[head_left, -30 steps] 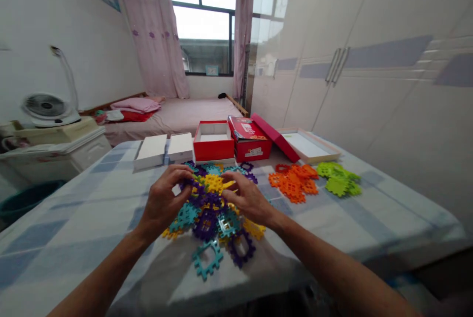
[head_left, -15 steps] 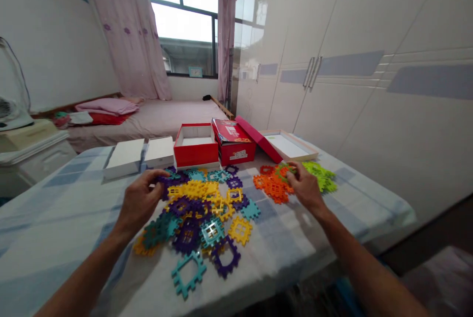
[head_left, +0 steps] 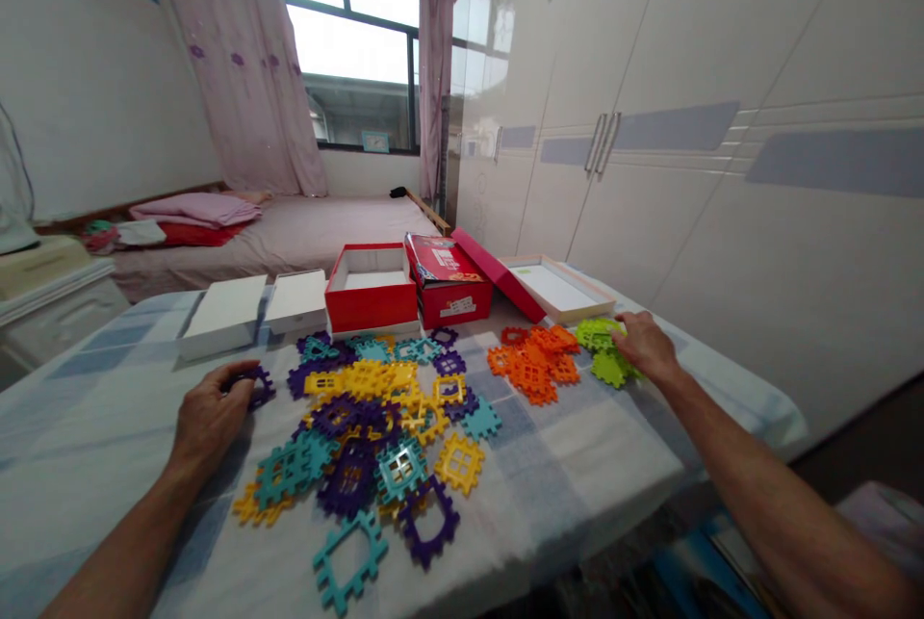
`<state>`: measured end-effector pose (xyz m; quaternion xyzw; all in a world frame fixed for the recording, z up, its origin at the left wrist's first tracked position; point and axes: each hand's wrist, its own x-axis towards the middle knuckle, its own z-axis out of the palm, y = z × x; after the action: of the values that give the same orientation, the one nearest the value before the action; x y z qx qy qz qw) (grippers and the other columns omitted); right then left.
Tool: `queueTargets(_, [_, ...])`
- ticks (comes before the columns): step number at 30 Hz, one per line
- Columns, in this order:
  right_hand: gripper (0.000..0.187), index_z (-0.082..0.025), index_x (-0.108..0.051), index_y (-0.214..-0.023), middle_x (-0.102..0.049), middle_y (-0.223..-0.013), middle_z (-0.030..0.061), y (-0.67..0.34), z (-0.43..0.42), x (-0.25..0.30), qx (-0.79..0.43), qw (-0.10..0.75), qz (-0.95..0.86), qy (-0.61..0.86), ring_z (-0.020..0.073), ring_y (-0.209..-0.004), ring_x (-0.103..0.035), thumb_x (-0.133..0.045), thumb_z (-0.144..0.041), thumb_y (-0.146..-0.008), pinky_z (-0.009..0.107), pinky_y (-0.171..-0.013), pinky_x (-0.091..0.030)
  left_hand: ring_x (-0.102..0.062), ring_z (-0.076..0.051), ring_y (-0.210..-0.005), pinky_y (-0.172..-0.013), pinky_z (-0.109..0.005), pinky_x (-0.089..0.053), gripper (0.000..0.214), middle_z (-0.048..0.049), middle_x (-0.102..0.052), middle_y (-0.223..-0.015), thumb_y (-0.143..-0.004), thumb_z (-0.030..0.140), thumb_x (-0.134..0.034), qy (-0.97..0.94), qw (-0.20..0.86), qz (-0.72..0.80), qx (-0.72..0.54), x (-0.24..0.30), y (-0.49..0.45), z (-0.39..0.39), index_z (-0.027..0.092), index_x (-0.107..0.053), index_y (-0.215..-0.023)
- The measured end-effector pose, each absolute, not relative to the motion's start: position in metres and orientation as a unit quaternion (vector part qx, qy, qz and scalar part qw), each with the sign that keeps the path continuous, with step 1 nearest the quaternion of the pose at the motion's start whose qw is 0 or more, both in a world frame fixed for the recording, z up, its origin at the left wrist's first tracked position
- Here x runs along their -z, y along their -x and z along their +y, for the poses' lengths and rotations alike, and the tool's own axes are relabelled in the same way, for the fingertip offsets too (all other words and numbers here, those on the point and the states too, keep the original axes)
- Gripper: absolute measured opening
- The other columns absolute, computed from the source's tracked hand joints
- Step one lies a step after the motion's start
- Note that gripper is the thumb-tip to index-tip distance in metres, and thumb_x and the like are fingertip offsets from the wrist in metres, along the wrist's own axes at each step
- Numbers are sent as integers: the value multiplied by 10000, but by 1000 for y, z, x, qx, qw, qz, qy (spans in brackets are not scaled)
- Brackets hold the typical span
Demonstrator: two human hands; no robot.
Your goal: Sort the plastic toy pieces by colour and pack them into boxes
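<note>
My left hand (head_left: 213,417) pinches a purple notched building piece (head_left: 261,387) left of the mixed heap. In that heap lie purple, teal and yellow interlocking pieces (head_left: 372,378), some square with window grids, others open frames. My right hand (head_left: 646,347) is at the lime green pile (head_left: 604,359), its fingers closed on a green piece at the pile's right side; the fingertips are partly hidden. Between the two lies a pile of orange pieces (head_left: 534,367). Nearest the table's front edge are an open teal frame (head_left: 333,566) and a purple frame (head_left: 449,528).
Behind the pieces stand an open red box (head_left: 372,311), a second red box (head_left: 454,304) with a leaning red lid (head_left: 498,272), and a shallow white tray (head_left: 610,299). Two white boxes (head_left: 223,311) sit at the back left. A checked cloth (head_left: 549,475) covers the table.
My left hand has moved left, drawing the purple piece away from the heap. My right hand has carried a green piece from the orange pile rightward to the green pile. The view has shifted slightly.
</note>
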<state>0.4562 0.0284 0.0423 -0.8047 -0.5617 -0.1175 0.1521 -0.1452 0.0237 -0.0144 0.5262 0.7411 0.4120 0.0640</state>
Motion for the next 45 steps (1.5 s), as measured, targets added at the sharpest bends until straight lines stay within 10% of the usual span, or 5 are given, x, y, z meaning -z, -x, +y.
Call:
queueTargets(13, [455, -132, -527, -1304, -606, -1238, 180, -411, 34, -12, 163, 10, -687, 708, 259, -1233, -482, -358, -133, -881, 389, -946, -365, -628, -219, -777, -671, -293, -480, 380, -47, -683, -871, -715, 326, -482, -530, 83, 748, -392, 8, 135, 17, 165, -665, -1007])
queueTargets(24, [460, -139, -571, -1263, -625, -1220, 169, -405, 33, -12, 156, 32, -708, 688, 303, -1231, -488, -373, -107, -850, 452, -940, -419, -641, -234, -849, -808, -357, -504, 359, -78, -700, -947, -728, 311, -467, -536, 69, 743, -395, 8, 133, 16, 158, -673, -980])
queueTargets(34, [418, -170, -547, -1279, -584, -1288, 114, -319, -14, -37, -38, 261, -794, 548, 224, -1191, -534, -385, -298, -915, 403, -1032, -402, -662, -209, -774, -756, -318, -534, 379, -65, -706, -821, -731, 359, -444, -533, 73, 724, -432, 8, 127, 15, 170, -683, -956])
queueTargets(39, [651, -240, -448, -1374, -505, -1363, 106, -262, -70, -33, -155, 182, -872, 428, 253, -1247, -468, -655, -424, -785, 432, -1031, -392, -666, -196, -724, -694, -303, -542, 433, -70, -708, -796, -754, 384, -435, -521, 110, 719, -446, 11, 130, 17, 141, -667, -1026])
queueTargets(45, [468, -219, -562, -1256, -588, -1210, 116, -244, -81, -16, -133, 159, -887, 413, 242, -1109, -541, -643, -272, -799, 430, -960, -440, -664, -189, -703, -681, -302, -544, 429, -79, -710, -812, -766, 385, -434, -517, 116, 721, -447, 12, 131, 19, 130, -667, -1021])
